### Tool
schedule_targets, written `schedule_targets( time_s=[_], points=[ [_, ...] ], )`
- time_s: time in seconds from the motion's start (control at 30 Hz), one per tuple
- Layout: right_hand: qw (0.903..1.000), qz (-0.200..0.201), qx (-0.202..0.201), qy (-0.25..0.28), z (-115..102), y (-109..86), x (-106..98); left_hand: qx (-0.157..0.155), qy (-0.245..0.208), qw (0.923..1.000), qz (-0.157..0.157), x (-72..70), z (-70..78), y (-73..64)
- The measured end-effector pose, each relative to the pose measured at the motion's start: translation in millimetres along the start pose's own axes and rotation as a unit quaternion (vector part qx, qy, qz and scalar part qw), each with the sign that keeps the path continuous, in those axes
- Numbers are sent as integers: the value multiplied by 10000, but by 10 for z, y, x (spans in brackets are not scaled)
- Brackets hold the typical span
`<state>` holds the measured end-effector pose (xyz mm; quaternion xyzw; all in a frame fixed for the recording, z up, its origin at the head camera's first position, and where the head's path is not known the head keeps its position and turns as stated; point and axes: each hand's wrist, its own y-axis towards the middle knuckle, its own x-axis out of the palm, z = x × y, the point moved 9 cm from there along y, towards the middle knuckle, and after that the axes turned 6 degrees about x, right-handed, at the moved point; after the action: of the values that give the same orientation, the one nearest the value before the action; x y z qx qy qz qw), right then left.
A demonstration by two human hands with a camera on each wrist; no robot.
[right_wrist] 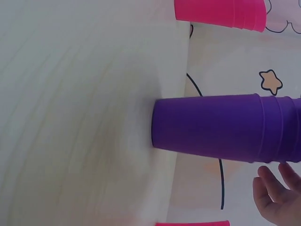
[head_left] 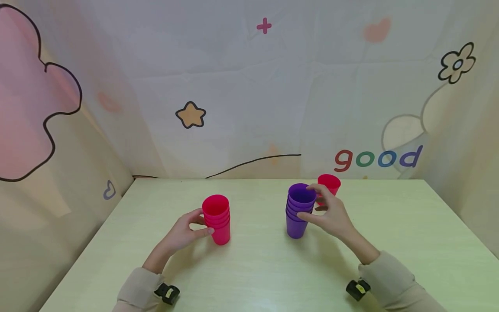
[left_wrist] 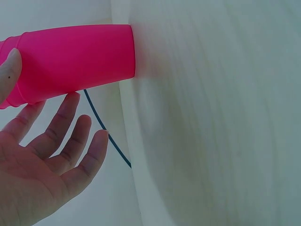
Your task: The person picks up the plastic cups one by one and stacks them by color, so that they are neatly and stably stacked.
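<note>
Left of the table's middle stands an upright stack of pink-red plastic cups (head_left: 221, 225), nested one in another. My left hand (head_left: 183, 232) grips this stack from its left side, thumb (left_wrist: 7, 77) across the front and fingertips against the other side; its lower fingers are spread below. To the right is a nested stack of several purple cups (head_left: 296, 227), upright, with my right hand (head_left: 331, 214) round its right side. The thumb lies on the front and the index fingertip is at the top rim. Behind that hand, a pink-red cup (head_left: 329, 182) is partly hidden.
The pale wooden table (head_left: 253, 277) runs back to a light printed cloth (head_left: 249, 86) with a star, a flower and the word "good". Cloth also hangs at both sides. Dark wrist bands (head_left: 167, 294) sit at the sleeves.
</note>
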<state>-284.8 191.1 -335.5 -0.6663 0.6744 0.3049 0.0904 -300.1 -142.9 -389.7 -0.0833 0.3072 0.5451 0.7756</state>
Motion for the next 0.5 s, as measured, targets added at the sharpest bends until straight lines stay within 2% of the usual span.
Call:
schedule_targets(
  time_s=[0.23,0.5],
  points=[
    [10000,23,-35,-52,-3,-43,-185,-110,-17,9999,25,-2,-29,8],
    [9996,194,17,-217,88,-97,-367,-13,-6,10000,-4,0,-25,10]
  ],
)
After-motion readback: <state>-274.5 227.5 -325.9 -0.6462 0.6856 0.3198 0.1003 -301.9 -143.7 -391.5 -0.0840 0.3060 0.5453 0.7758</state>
